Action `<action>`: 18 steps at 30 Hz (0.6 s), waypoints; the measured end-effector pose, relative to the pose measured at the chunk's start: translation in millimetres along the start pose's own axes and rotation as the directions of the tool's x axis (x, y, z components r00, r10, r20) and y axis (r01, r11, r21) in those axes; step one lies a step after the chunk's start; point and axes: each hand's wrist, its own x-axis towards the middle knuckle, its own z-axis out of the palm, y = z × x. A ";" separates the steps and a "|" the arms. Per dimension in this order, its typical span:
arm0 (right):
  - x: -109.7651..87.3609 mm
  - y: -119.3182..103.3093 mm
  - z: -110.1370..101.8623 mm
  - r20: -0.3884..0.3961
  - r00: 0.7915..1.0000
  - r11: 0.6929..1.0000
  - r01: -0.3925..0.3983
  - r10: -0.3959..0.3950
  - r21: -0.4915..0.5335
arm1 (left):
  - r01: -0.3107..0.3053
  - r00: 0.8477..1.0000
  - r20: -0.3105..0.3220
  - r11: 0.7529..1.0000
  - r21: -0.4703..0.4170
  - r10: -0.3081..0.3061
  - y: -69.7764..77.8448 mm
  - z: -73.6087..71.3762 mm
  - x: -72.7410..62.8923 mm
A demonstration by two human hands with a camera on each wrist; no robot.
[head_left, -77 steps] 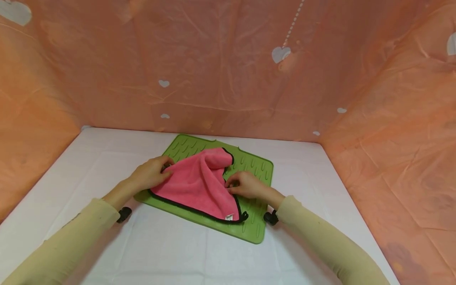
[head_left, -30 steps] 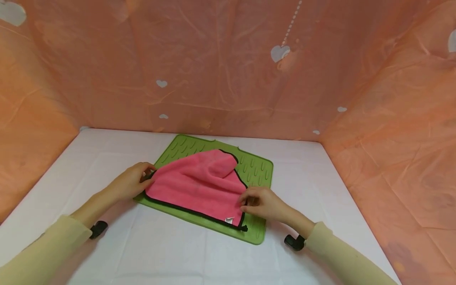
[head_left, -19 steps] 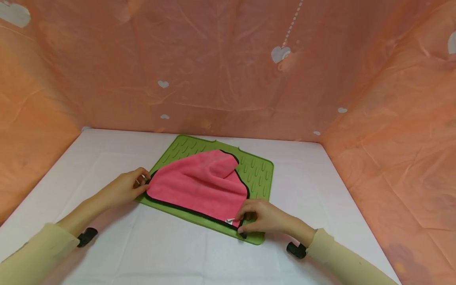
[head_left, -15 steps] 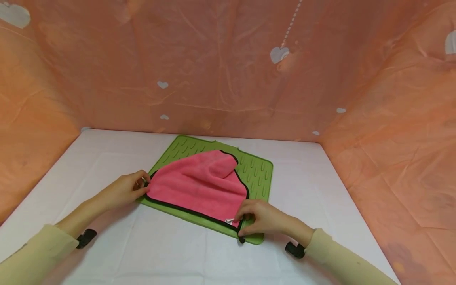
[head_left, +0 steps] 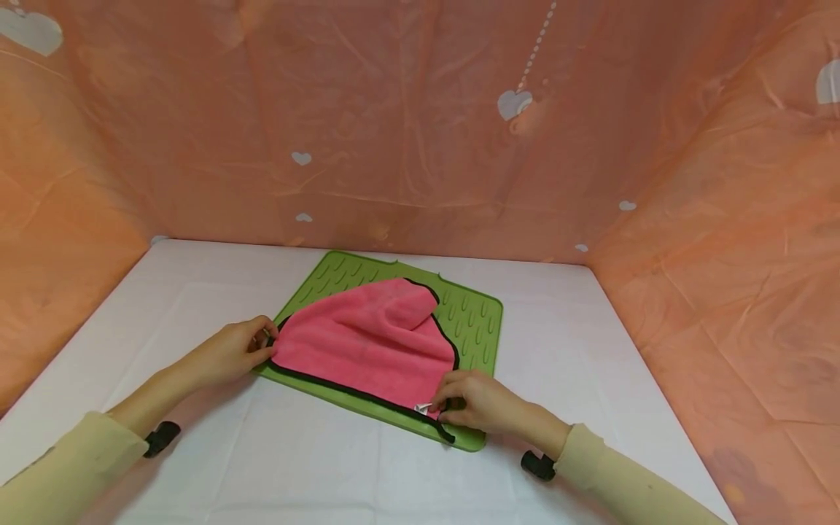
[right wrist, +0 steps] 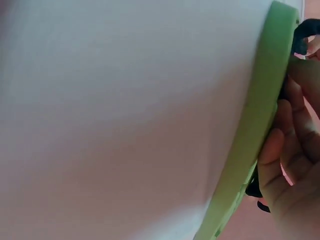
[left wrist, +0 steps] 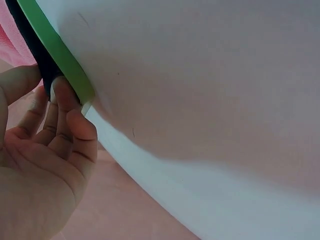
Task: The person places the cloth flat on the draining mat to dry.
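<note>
Two hands work one pink cloth (head_left: 367,346), which lies folded and rumpled on a green ribbed mat (head_left: 475,317) at the centre of the head view, the mat resting on a white worktop (head_left: 295,467); the left hand (head_left: 230,354) pinches the cloth's black-bound corner at the mat's left edge, fingers curled on the hem, as the left wrist view confirms; the right hand (head_left: 479,405) pinches the lower right corner beside a small white label (head_left: 423,407), fingertips closed on the binding; judged from its drape and soft creases, the cloth is light, limp and plush, with no stiffness of its own; it should not slip readily, but it will sag and bunch wherever unsupported; the stitched black edging (head_left: 341,388) looks the firmest part, so corners and hem are the sound places for a grip; the mat appears flexible and may shift if the cloth is dragged across it; orange sheeting with white hearts (head_left: 420,131) encloses the worktop
</note>
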 end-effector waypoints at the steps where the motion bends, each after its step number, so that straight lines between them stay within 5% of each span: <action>1: -0.2 0.1 -0.2 0.006 1.000 1.000 0.004 -0.004 -0.004 | 0.000 1.000 0.000 1.000 0.001 0.000 0.2 0.2 0.1; 8: 1.2 0.7 -3.9 0.066 0.997 1.000 -0.029 0.028 0.005 | 0.000 1.000 0.005 1.000 0.005 0.000 -1.0 2.0 1.8; 18: 8.6 4.7 1.1 0.037 0.997 0.985 0.067 -0.062 -0.158 | 0.013 1.000 0.013 1.000 0.012 -0.013 -0.9 1.9 3.0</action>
